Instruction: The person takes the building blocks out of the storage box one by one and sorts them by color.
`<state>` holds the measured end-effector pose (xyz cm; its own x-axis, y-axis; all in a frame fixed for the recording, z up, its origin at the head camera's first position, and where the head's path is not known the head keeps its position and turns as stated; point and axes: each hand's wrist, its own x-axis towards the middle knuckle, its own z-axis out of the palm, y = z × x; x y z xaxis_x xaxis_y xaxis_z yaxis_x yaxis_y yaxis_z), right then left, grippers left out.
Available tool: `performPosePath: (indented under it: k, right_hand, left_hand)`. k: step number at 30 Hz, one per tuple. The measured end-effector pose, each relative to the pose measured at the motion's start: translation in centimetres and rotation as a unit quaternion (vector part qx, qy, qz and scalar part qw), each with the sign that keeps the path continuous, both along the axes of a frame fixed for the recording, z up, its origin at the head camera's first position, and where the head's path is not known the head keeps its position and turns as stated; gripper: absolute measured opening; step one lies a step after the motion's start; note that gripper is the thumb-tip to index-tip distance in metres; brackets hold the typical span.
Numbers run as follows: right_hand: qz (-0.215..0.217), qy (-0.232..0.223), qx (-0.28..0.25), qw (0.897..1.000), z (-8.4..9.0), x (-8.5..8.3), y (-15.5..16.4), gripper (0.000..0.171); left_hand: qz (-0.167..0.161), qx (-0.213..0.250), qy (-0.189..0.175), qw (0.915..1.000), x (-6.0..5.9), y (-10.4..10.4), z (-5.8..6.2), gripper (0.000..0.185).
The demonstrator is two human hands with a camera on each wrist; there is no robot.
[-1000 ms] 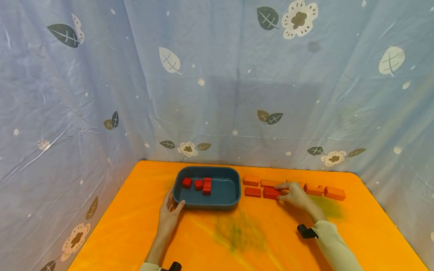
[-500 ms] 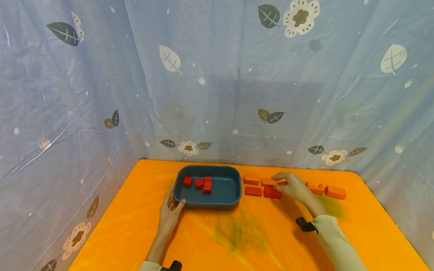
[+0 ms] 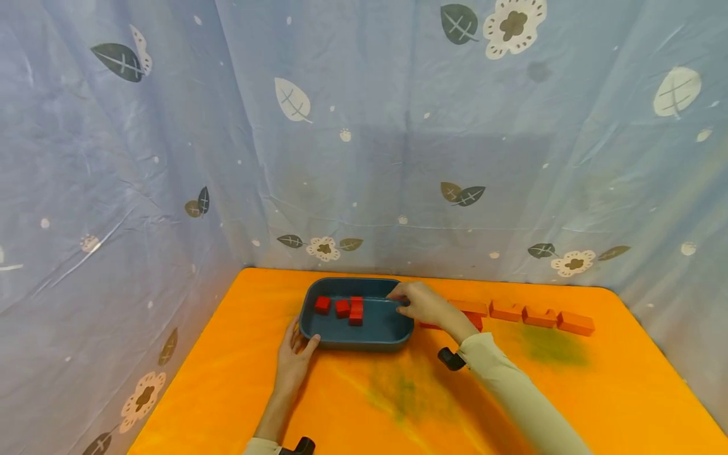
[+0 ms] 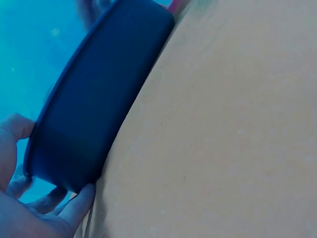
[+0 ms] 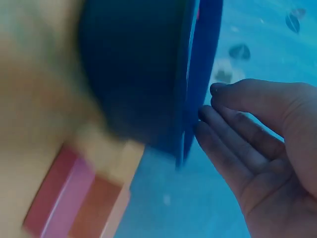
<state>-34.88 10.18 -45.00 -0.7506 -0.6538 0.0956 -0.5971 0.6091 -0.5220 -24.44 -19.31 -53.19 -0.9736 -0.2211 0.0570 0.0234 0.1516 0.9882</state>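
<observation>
- The dark blue tray [image 3: 398, 338] sits on the orange surface [image 3: 398, 404] toward its far side, close to the draped floral cloth [image 3: 170, 158] that walls in the scene
- The left hand [image 3: 296, 360] rests at the tray's near left corner, thumb against the near wall and fingers along the left end; the left wrist view shows the thumb [image 4: 74, 208] and fingers cupping that corner, which looks like bracing so the tray does not slide
- The right hand [image 3: 421, 302] hangs over the tray's right end, above the rim, fingers bent toward the inside; in the right wrist view its fingers [image 5: 233, 134] lie fairly straight and close together beside the tray's edge, with no block visible between them, though the head view is too small to settle whether something is pinched
- Three red blocks [image 3: 341, 308] lie inside the tray toward its far left part, close together, one of them seemingly two stacked or a taller piece; they leave the right part of the tray floor bare, under the right hand
- A row of orange blocks [image 3: 540, 316] runs along the surface to the right of the tray, near one another, within reach of the right hand
- A darker red block [image 3: 474, 321] lies just beside the right forearm, partly hidden by the pale sleeve [image 3: 512, 392]
</observation>
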Motion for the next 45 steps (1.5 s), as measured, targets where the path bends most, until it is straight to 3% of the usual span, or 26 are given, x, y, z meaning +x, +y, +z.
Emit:
performPosePath:
  k: [9, 13, 15, 20, 23, 31, 39, 42, 45]
  right_hand:
    - [0.057, 0.029, 0.076, 0.995, -1.9, -1.7, -6.4, 0.05]
    - [0.062, 0.009, 0.088, 0.994, -2.7, -2.3, -7.8, 0.059]
    - [0.056, -0.004, 0.087, 0.995, -3.0, -2.5, -8.2, 0.061]
    - [0.03, 0.009, 0.108, 0.994, -3.0, -2.3, -7.9, 0.05]
    - [0.026, 0.017, 0.117, 0.993, -2.9, -2.2, -7.6, 0.038]
    - [0.039, 0.025, 0.102, 0.994, -2.9, -1.6, -6.5, 0.031]
    - [0.025, 0.067, 0.099, 0.993, 0.4, -0.1, -5.4, 0.032]
    - [0.009, 0.039, 0.06, 0.997, 1.2, 0.5, -3.9, 0.032]
    - [-0.002, -0.004, -0.018, 1.0, 1.4, 0.7, -1.6, 0.034]
  left_hand:
    - [-0.005, 0.007, -0.009, 0.9999, -0.1, -0.2, 0.0, 0.071]
    - [-0.008, 0.021, -0.014, 0.9996, 0.5, 0.3, 1.7, 0.07]
    - [-0.008, 0.02, -0.012, 0.9997, 0.4, 0.3, 1.8, 0.07]
    - [-0.011, 0.014, 0.009, 0.9998, -0.3, 0.2, 0.1, 0.07]
    - [-0.009, 0.02, 0.007, 0.9997, -0.3, 0.1, 0.3, 0.07]
    - [-0.003, 0.014, -0.009, 0.9999, -0.3, 0.0, 0.1, 0.071]
    - [0.009, 0.009, -0.005, 0.9999, -0.4, -0.3, -0.2, 0.071]
    - [0.005, 0.01, 0.0, 0.9999, -0.5, -0.2, -0.3, 0.072]
    - [0.004, 0.011, -0.002, 0.9999, -0.6, -0.2, -0.3, 0.072]
